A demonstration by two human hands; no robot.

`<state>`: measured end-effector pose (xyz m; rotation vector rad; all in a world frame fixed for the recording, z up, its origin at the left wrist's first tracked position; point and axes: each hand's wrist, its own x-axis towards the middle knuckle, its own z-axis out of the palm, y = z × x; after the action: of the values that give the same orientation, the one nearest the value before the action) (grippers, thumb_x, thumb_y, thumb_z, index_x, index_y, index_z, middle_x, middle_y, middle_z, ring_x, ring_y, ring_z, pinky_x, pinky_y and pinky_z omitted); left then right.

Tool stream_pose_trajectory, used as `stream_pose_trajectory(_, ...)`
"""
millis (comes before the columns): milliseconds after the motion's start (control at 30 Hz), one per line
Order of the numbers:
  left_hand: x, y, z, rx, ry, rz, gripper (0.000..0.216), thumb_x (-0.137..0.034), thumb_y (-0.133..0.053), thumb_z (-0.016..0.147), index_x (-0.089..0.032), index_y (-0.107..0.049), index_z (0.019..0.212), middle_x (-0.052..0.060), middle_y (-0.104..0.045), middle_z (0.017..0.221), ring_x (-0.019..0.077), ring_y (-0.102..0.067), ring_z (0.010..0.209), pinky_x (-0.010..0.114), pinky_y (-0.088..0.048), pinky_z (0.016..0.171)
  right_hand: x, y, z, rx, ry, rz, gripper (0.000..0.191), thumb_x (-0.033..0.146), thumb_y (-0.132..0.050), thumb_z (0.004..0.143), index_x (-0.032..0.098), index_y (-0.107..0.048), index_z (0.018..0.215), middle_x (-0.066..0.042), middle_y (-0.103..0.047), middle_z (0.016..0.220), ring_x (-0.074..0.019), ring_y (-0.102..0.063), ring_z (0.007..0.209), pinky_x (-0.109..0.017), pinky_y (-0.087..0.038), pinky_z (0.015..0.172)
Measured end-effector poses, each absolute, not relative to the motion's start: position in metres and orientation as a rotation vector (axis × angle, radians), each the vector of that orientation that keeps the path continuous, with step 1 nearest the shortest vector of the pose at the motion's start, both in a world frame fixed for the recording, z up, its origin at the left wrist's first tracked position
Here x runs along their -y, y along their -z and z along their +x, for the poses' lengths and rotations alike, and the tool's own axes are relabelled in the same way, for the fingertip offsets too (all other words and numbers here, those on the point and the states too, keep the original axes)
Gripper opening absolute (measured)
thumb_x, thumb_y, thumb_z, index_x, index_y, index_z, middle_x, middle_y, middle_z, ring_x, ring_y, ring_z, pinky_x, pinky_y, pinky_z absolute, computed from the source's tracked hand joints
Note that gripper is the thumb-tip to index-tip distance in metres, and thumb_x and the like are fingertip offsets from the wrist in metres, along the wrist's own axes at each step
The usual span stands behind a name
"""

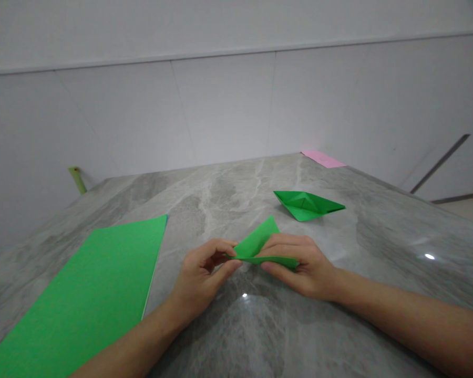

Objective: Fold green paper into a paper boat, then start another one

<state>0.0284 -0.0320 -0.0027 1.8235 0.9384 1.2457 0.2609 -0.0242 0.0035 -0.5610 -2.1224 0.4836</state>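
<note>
Between my hands is a small piece of folded green paper (256,240), held just above the grey marbled table. My left hand (203,273) pinches its left corner between thumb and fingers. On the other side, my right hand (299,262) grips the lower right part, thumb below and fingers reaching into the fold. One flap of the paper stands up behind the right fingers, which hide part of it. A finished-looking green paper boat (307,206) rests on the table beyond my right hand.
A stack of large green paper sheets (98,283) lies on the left of the table (220,189). At the far right edge is a pink sheet (324,159). A white wall (228,105) borders the far side, with a yellow-green object (78,180) at the left.
</note>
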Motion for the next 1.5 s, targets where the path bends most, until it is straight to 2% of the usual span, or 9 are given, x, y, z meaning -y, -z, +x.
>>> stream_pose_trajectory(200, 0.030, 0.001, 0.024, -1.050, -1.283, 1.995, 0.005, -0.017, -0.073, 0.080, -0.020, -0.070, 0.077, 0.000, -0.077, 0.078, 0.0136, -0.070, 0.064, 0.022, -0.057, 0.061, 0.025, -0.006, 0.260, 2.109, -0.422, -0.626, 0.015, 0.021, -0.056, 0.092, 0.022, -0.071, 0.091, -0.004, -0.072, 0.079, -0.0187, -0.064, 0.073, -0.036, -0.053, 0.072)
stream_pose_trajectory(300, 0.031, 0.000, 0.024, -0.989, -1.331, 2.039, 0.008, -0.015, -0.074, 0.079, -0.020, -0.069, 0.075, 0.000, -0.078, 0.080, 0.0139, -0.072, 0.067, 0.021, -0.058, 0.062, 0.026, -0.010, 0.261, 2.027, -0.262, -0.732, 0.010, 0.025, -0.063, 0.087, 0.023, -0.072, 0.082, -0.010, -0.068, 0.104, -0.0260, -0.060, 0.098, -0.047, -0.049, 0.087)
stream_pose_trajectory(400, 0.032, 0.000, 0.025, -0.922, -1.355, 2.071, 0.010, -0.014, -0.074, 0.080, -0.020, -0.068, 0.076, 0.000, -0.078, 0.081, 0.0143, -0.074, 0.070, 0.021, -0.059, 0.064, 0.027, -0.008, 0.263, 1.919, -0.248, -0.918, 0.019, 0.032, -0.068, 0.085, 0.021, -0.070, 0.070, -0.012, -0.048, 0.139, -0.0352, -0.041, 0.131, -0.057, -0.036, 0.103)
stream_pose_trajectory(500, 0.034, 0.000, 0.025, -0.899, -1.342, 2.102, 0.010, -0.014, -0.074, 0.081, -0.020, -0.068, 0.077, 0.001, -0.079, 0.084, 0.0144, -0.074, 0.071, 0.022, -0.059, 0.067, 0.024, -0.003, 0.265, 1.860, -0.471, -0.993, 0.030, 0.036, -0.069, 0.085, 0.019, -0.065, 0.061, -0.009, -0.039, 0.148, -0.0361, -0.032, 0.139, -0.058, -0.028, 0.110)
stream_pose_trajectory(667, 0.035, 0.003, 0.026, -0.947, -1.349, 2.004, 0.011, -0.014, -0.072, 0.081, -0.019, -0.065, 0.074, 0.002, -0.078, 0.081, 0.0147, -0.073, 0.070, 0.022, -0.059, 0.065, 0.020, 0.000, 0.262, 1.750, -0.695, -1.032, 0.042, 0.036, -0.072, 0.082, 0.017, -0.051, 0.051, -0.009, -0.053, 0.129, -0.0313, -0.049, 0.124, -0.051, -0.037, 0.105)
stream_pose_trajectory(833, 0.036, 0.001, 0.031, -1.026, -1.297, 1.750, 0.015, -0.018, -0.074, 0.078, -0.020, -0.060, 0.084, -0.003, -0.074, 0.070, 0.0119, -0.069, 0.059, 0.018, -0.054, 0.054, 0.021, -0.004, 0.259, 1.760, -0.539, -0.968, 0.036, 0.029, -0.073, 0.082, 0.019, -0.053, 0.054, -0.006, -0.058, 0.099, -0.0253, -0.057, 0.103, -0.042, -0.045, 0.091)
stream_pose_trajectory(933, 0.034, 0.001, 0.032, -1.020, -1.218, 1.657, 0.022, -0.021, -0.071, 0.081, -0.021, -0.063, 0.102, -0.003, -0.076, 0.072, 0.0129, -0.071, 0.061, 0.018, -0.053, 0.054, 0.022, -0.005, 0.259, 1.793, -0.429, -0.941, 0.033, 0.028, -0.072, 0.082, 0.019, -0.054, 0.056, -0.006, -0.058, 0.096, -0.0231, -0.058, 0.095, -0.039, -0.047, 0.083)
stream_pose_trajectory(1133, 0.033, 0.005, 0.029, -1.105, -1.230, 1.811, 0.006, -0.024, -0.072, 0.081, -0.019, -0.073, 0.078, 0.000, -0.074, 0.068, 0.0125, -0.067, 0.057, 0.019, -0.050, 0.053, 0.021, -0.001, 0.260, 1.791, -0.384, -0.922, 0.034, 0.025, -0.073, 0.082, 0.019, -0.050, 0.058, -0.004, -0.057, 0.094, -0.0209, -0.059, 0.092, -0.037, -0.047, 0.079)
stream_pose_trajectory(1500, 0.035, 0.006, 0.025, -1.034, -1.269, 1.865, 0.008, -0.022, -0.065, 0.088, -0.017, -0.063, 0.082, 0.001, -0.075, 0.069, 0.0135, -0.071, 0.060, 0.019, -0.053, 0.054, 0.020, -0.001, 0.262, 1.794, -0.367, -0.922, 0.034, 0.022, -0.072, 0.083, 0.019, -0.048, 0.059, -0.003, -0.055, 0.092, -0.0195, -0.057, 0.089, -0.035, -0.044, 0.077)
